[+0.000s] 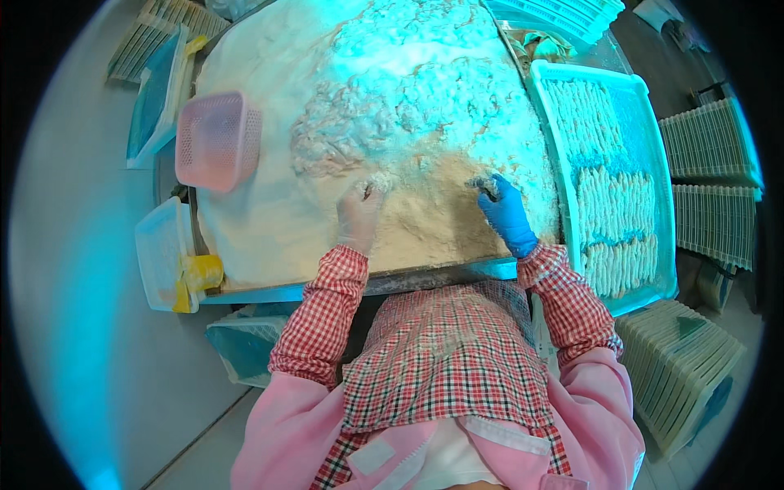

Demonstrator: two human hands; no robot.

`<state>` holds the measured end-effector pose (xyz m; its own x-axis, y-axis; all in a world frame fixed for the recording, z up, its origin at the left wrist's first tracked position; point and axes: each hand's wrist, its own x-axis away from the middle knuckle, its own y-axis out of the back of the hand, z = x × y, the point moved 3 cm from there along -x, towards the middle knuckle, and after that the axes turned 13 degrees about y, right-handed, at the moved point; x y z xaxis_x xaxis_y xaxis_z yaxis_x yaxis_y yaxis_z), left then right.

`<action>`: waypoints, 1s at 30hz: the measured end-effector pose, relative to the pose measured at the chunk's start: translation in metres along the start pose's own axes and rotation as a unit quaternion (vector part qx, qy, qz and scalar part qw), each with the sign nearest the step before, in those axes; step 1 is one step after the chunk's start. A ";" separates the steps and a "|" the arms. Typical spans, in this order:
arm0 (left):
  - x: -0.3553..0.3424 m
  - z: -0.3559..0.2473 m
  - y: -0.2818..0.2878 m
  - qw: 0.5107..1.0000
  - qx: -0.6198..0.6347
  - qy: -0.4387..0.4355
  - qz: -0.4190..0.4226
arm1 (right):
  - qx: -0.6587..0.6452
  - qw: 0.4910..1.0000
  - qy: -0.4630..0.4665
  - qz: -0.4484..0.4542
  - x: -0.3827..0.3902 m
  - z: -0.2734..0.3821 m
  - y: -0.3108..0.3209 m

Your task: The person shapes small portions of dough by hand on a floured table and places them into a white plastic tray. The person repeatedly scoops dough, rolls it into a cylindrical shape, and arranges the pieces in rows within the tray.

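Note:
A broad bed of pale flour (269,233) covers the worktable. On it lies a heap of flour-coated pieces (327,135), piled toward the far middle and right. My left hand (359,216), in a whitish thin glove, is closed at the heap's near edge; flour clings to its fingertips, and what they hold cannot be made out. To its right, my blue-gloved right hand (508,216) pinches a small flour-coated piece (483,181) just over the flour. Beside the table on the right, a light-blue tray (667,204) bears three rows of coated strips (616,204).
A pink perforated basket (204,143) sits on the flour at the left. Along the left edge are a white bin (159,253) and a yellow scoop-like piece (202,272). Stacked slatted trays (678,367) stand at the right, more (163,37) at the far left.

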<state>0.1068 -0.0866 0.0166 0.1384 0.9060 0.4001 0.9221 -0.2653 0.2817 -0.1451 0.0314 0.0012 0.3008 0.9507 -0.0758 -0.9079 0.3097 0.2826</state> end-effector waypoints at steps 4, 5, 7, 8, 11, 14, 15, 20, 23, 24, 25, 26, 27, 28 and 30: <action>0.008 0.014 0.002 0.896 -0.319 -0.296 0.088 | 0.021 1.000 0.009 -0.008 0.002 -0.002 -0.006; 0.014 0.010 0.000 0.879 -0.334 -0.320 0.118 | 0.018 0.999 0.049 -0.009 0.001 -0.005 -0.002; 0.005 0.004 0.003 0.895 -0.392 -0.164 0.134 | 0.011 0.992 0.128 -0.012 0.000 -0.016 0.009; -0.011 -0.003 0.013 0.898 -0.423 0.022 0.117 | 0.056 0.986 0.155 -0.003 0.000 -0.014 0.010; -0.033 0.001 0.024 0.868 -0.493 0.016 -0.056 | 0.187 0.950 0.250 0.024 0.005 0.005 0.003; -0.050 0.040 0.028 0.819 -0.523 -0.187 -0.144 | 0.263 0.942 0.185 0.098 0.012 0.026 -0.020; -0.050 0.039 0.028 0.800 -0.528 -0.242 -0.148 | 0.311 0.923 0.194 0.114 0.014 0.023 -0.024; -0.037 0.036 0.066 0.915 -0.390 0.026 -0.103 | 0.416 0.858 0.222 0.206 0.021 0.019 -0.072; -0.025 0.009 0.063 0.882 -0.442 -0.048 -0.156 | 0.442 0.837 0.204 0.249 0.024 -0.010 -0.102; -0.016 0.004 0.062 0.856 -0.474 -0.088 -0.188 | 0.428 0.841 0.219 0.248 0.022 -0.010 -0.104; -0.011 0.012 0.055 0.820 -0.544 -0.114 -0.136 | 0.414 0.844 0.233 0.247 0.020 -0.011 -0.103; -0.002 0.019 0.048 0.776 -0.610 -0.134 -0.086 | 0.398 0.847 0.250 0.249 0.019 -0.004 -0.104; 0.005 0.026 0.043 0.726 -0.670 -0.152 -0.033 | 0.371 0.859 0.251 0.250 0.019 0.001 -0.104; 0.010 0.030 0.047 0.753 -0.644 -0.129 -0.029 | 0.343 0.869 0.251 0.251 0.020 0.008 -0.103; 0.017 0.011 0.044 0.803 -0.588 -0.094 -0.015 | 0.311 0.886 0.239 0.249 0.024 0.016 -0.104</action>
<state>0.1539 -0.0789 0.0264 0.2772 0.9223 0.2693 -0.0374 -0.2697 0.9622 -0.0386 0.0220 -0.0153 -0.3849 0.9110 -0.1478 -0.5126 -0.0779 0.8551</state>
